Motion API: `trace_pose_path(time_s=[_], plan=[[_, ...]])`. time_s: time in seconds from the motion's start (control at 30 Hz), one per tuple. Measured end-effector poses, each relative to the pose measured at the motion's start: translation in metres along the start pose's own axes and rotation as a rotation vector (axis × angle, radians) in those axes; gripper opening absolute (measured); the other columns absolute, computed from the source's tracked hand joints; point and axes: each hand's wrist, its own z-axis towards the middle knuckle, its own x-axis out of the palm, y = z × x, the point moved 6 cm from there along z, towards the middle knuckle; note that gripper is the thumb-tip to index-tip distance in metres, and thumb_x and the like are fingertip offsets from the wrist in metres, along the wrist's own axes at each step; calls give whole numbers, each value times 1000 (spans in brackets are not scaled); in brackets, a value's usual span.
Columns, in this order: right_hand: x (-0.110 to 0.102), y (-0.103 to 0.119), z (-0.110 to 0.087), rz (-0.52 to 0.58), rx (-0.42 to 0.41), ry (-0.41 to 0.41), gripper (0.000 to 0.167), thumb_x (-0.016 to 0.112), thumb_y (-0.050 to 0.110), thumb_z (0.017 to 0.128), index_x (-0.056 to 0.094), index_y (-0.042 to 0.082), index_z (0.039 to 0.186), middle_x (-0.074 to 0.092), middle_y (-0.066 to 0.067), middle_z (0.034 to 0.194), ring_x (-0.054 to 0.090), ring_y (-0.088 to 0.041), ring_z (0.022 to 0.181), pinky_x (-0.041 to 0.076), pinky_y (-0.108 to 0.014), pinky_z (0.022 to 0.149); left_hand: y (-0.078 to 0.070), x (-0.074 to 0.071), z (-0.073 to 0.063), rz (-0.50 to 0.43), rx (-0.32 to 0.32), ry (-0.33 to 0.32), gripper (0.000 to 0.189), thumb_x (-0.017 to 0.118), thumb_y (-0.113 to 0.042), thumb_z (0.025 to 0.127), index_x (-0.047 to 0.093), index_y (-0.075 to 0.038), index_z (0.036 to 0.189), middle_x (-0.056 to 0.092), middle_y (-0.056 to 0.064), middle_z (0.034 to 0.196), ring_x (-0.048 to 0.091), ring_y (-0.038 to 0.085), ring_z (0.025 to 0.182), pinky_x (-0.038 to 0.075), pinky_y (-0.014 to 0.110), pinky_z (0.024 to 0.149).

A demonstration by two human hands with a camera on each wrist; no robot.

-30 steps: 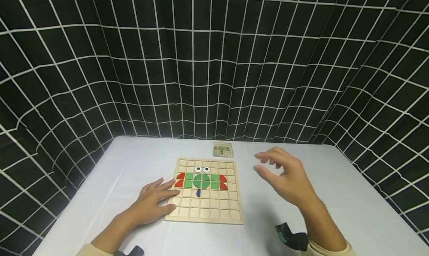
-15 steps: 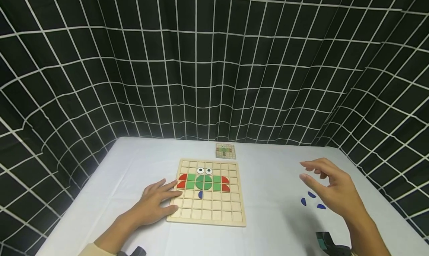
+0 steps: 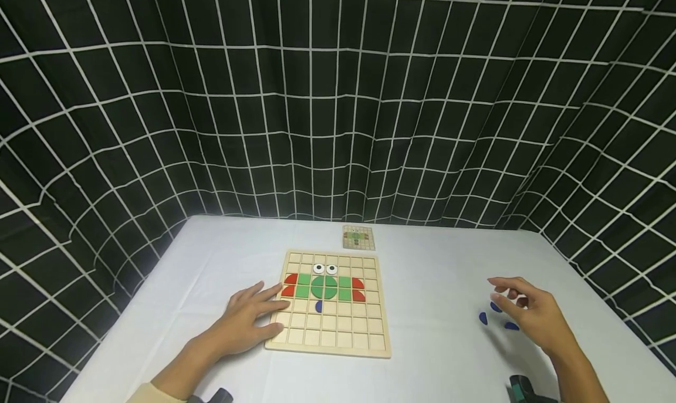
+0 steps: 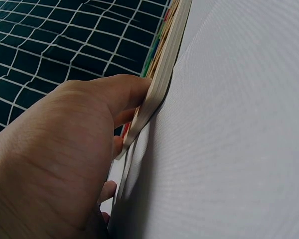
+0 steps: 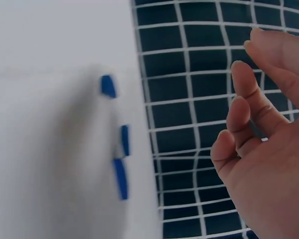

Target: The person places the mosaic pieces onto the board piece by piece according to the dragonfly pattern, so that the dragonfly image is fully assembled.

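A wooden grid board lies on the white table. My left hand rests spread on its left edge. Set into the grid are a green circle of quarter pieces, green squares, red quarter pieces, two eye discs and one blue half-round piece. Far to the right, my right hand hovers with loosely bent fingers above three loose blue pieces. In the right wrist view these blue pieces sit apart from the fingers, and nothing shows in that hand.
Behind the board is a small card picturing a similar pattern on a grid. A black cloth with white lines hangs around the back and sides of the white table.
My right hand has moved right, away from the board, and lowered over the blue pieces, with thumb and fingers drawing closer. The left hand stays on the board's edge.
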Motion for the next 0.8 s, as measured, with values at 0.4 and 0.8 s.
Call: trace_pose_path(time_s=[0.4, 0.8], plan=[[22, -40, -9, -50, 102, 152, 25, 67, 12, 84, 68, 9, 108, 65, 3, 91, 46, 4, 78, 45, -21, 64, -1, 0, 0, -7, 0, 3, 40, 64, -47, 81, 63, -35, 119, 41, -5, 146, 27, 36, 139, 15, 61, 108], [43, -45, -12, -195, 100, 299, 20, 68, 13, 81, 70, 11, 100, 62, -9, 99, 57, -26, 93, 49, -42, 78, 0, 0, 0, 5, -4, 4, 41, 64, -48, 81, 63, -34, 119, 40, -6, 147, 26, 35, 140, 15, 60, 108]])
